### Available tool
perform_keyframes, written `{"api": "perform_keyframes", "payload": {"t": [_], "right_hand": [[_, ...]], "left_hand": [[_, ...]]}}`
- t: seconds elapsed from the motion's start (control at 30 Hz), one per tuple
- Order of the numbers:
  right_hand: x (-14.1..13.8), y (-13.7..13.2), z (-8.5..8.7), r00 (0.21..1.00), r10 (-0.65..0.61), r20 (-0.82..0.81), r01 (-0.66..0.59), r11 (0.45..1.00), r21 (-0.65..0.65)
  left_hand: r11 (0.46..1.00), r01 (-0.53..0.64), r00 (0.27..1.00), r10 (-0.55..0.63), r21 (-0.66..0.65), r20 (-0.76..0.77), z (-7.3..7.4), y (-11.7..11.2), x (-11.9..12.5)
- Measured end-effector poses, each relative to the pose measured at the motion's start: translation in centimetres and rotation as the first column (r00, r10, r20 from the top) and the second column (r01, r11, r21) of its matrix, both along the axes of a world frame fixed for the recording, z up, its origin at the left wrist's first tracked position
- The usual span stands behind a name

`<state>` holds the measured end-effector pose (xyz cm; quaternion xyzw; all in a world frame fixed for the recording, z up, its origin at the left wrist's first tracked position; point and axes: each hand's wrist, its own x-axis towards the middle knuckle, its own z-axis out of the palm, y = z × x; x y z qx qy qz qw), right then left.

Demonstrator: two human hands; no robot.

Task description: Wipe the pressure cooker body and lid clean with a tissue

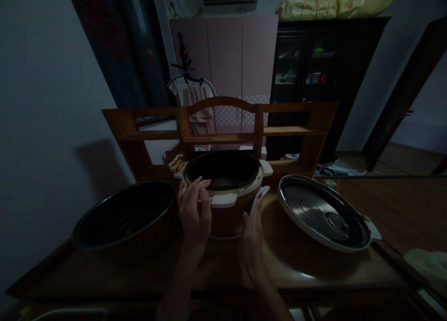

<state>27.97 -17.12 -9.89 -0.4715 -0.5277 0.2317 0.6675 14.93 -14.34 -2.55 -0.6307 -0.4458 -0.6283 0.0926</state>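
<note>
An electric cooker body (223, 200) with a dark inside and a pale rim stands in the middle of the wooden table. At the left front of its rim is my left hand (194, 209), fingers apart and holding nothing; whether it touches the rim I cannot tell. My right hand (252, 237) is beside the cooker's right front side, closed on a thin white cloth (260, 197), which could also be a tissue. To the left sits a black inner pot (122, 214). A round lid (317, 214) lies on the right, its metal underside up.
Behind the cooker runs a wooden shelf rack (223, 138) along the table's (216, 274) back. A wall (45, 148) is close on the left. Farther off are a pink wardrobe (225, 55), hanging clothes (199, 97) and a dark cabinet (349, 64). The room is dim.
</note>
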Motion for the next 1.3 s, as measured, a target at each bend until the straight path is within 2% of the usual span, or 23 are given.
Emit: {"api": "perform_keyframes", "payload": {"t": [0.03, 0.1, 0.2, 0.27, 0.33, 0.4, 0.47, 0.53, 0.6, 0.73, 0.83, 0.97, 1.1, 1.3], "right_hand": [[-0.3, -0.5, 0.3, 0.999, -0.003, 0.041, 0.002, 1.0, 0.025], [-1.3, -1.9, -0.3, 0.987, 0.031, 0.156, -0.039, 0.998, 0.049], [-2.3, -3.7, -3.3, 0.943, 0.123, 0.308, -0.136, 0.991, 0.019], [-2.1, -3.7, -5.2, 0.964, 0.119, 0.237, -0.123, 0.992, 0.003], [-1.1, -2.6, -5.8, 0.992, 0.09, 0.083, -0.089, 0.996, -0.008], [0.2, -1.0, -4.9, 0.995, 0.097, -0.001, -0.097, 0.995, -0.033], [1.2, 0.1, -3.2, 0.996, 0.086, -0.023, -0.087, 0.996, -0.014], [1.3, 0.1, -1.5, 0.997, 0.07, -0.028, -0.07, 0.997, 0.015], [0.7, -0.9, -0.8, 0.996, 0.089, -0.014, -0.089, 0.996, 0.026], [-0.9, -3.3, -2.3, 0.987, 0.139, 0.076, -0.143, 0.989, 0.048], [-0.6, -3.3, -3.5, 0.992, 0.119, 0.04, -0.12, 0.992, 0.034], [1.1, -2.0, -2.8, 0.993, 0.118, -0.024, -0.118, 0.993, -0.001], [1.9, -1.3, -1.6, 0.994, 0.107, 0.01, -0.108, 0.994, 0.002], [1.6, -1.3, -2.1, 0.997, -0.018, 0.073, 0.016, 0.999, 0.034]], "left_hand": [[1.0, -0.008, 1.0, 0.008, 0.002, 0.006, 0.0, 0.0, 0.2], [0.999, -0.038, 0.999, 0.038, -0.003, 0.017, 0.1, -0.2, 0.5], [0.994, -0.107, 0.994, 0.107, 0.015, -0.013, 0.6, -0.8, 1.2], [0.99, -0.127, 0.986, 0.132, 0.055, -0.099, 1.2, -1.2, 1.8], [0.991, -0.1, 0.968, 0.117, 0.088, -0.221, 1.7, -1.3, 2.8], [0.993, -0.069, 0.936, 0.097, 0.092, -0.339, 2.0, -1.2, 3.8], [0.992, -0.086, 0.902, 0.117, 0.092, -0.415, 1.9, -0.7, 4.6], [0.984, -0.134, 0.877, 0.171, 0.114, -0.449, 1.5, -0.1, 5.1], [0.977, -0.169, 0.859, 0.209, 0.128, -0.467, 1.1, 0.5, 5.2], [0.968, -0.197, 0.842, 0.248, 0.154, -0.479, 0.8, 1.2, 4.9], [0.954, -0.207, 0.844, 0.285, 0.216, -0.453, 0.7, 1.5, 4.9], [0.941, -0.219, 0.848, 0.315, 0.258, -0.427, 0.6, 1.7, 5.0], [0.935, -0.225, 0.843, 0.329, 0.275, -0.426, 0.4, 1.9, 4.9], [0.929, -0.231, 0.842, 0.34, 0.289, -0.419, 0.3, 2.1, 4.9]]}}
